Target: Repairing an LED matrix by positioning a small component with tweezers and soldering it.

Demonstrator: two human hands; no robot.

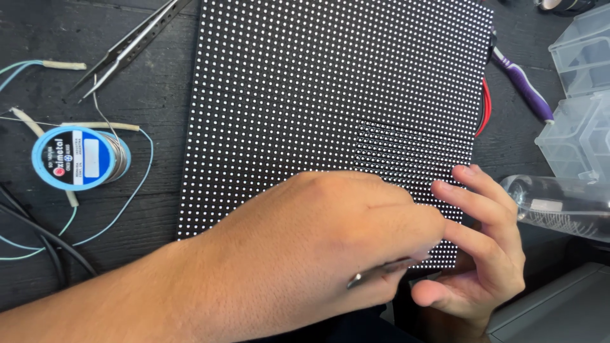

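- While nothing grips it, the solder spool (81, 159) with blue flanges lies on its side at the far left of the dark table (152, 95), among thin teal wires (136, 190); spare tweezers (130, 44) lie at the far edge, just left of the panel.
- Flat in the middle lies the black LED panel (337, 95), a stiff board studded with rows of tiny white dots; it looks light but fragile on its face, so I judge the bare edges the safest place to take hold.
- Crossing over the panel's near edge, the left hand (330, 235) is closed around a slim metal tool (381, 270), likely tweezers, its tip at the near right corner.
- Just right of it, the right hand (483, 254) is open, fingers spread and resting on that corner, holding nothing.
- Farther right lie a purple-handled tool (524, 86), clear plastic bins (581, 101) and a clear bottle (559, 206).
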